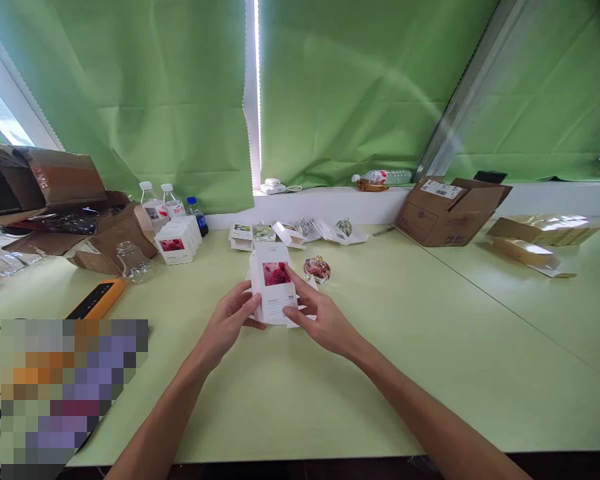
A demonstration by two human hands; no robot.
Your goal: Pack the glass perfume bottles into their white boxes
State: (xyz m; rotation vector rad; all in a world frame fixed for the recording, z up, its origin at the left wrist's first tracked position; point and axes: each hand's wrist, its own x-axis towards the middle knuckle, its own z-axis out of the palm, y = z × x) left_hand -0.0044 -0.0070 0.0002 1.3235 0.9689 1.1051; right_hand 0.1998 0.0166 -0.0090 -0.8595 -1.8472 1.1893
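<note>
A white paper box [276, 293] with a red rose picture is held upright over the middle of the table. My left hand [235, 310] grips its left edge, thumb on the front. My right hand [320, 313] holds its right side, with a finger by the picture and the thumb low on the front. White flaps show around the box's edges; whether anything is inside is hidden. Just behind my right hand lies a round clear ornament with reddish filling [317, 268]. Farther back, a green-filled ornament [263, 231] and another green one [344, 227] rest by opened white boxes [241, 235].
Several rose-picture boxes [179, 241] stand at left, near plastic bottles [173, 201] and a clear jar [135, 263]. An orange power strip [97, 298] lies in front. A cardboard carton [443, 217] and gold-coloured box pieces [535, 250] are at right.
</note>
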